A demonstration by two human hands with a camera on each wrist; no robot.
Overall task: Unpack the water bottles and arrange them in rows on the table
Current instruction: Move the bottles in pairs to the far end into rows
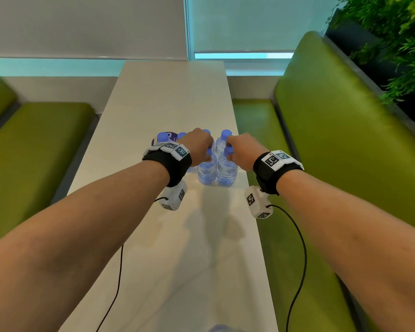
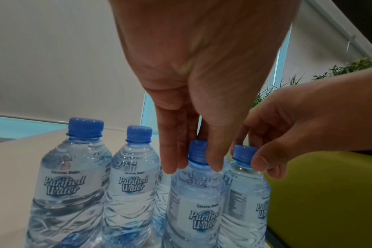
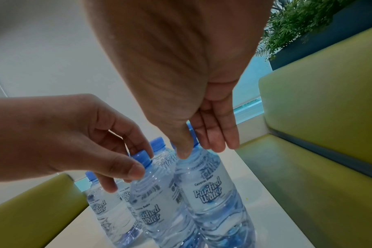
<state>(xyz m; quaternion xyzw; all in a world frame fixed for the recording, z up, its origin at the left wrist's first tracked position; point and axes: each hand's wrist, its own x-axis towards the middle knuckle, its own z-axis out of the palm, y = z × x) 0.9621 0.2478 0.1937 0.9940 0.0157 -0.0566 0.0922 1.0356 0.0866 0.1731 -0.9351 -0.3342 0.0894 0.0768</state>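
Note:
Several clear water bottles with blue caps stand grouped on the white table (image 1: 168,97). My left hand (image 1: 207,152) pinches the cap of the front left bottle (image 1: 206,172); in the left wrist view the left hand (image 2: 193,161) has fingers and thumb either side of that bottle's (image 2: 195,201) neck. My right hand (image 1: 229,152) pinches the cap of the front right bottle (image 1: 227,173), which touches the left one. The right wrist view shows the right hand (image 3: 199,147) on this bottle (image 3: 212,193). More bottles (image 2: 74,184) stand behind and to the left.
Green padded benches run along both sides, left bench (image 1: 34,144) and right bench (image 1: 333,130). A round purple sticker (image 1: 171,136) lies on the table under the far bottles. Plants (image 1: 393,44) rise behind the right bench. A blurred bluish object (image 1: 222,328) shows at the table's near edge.

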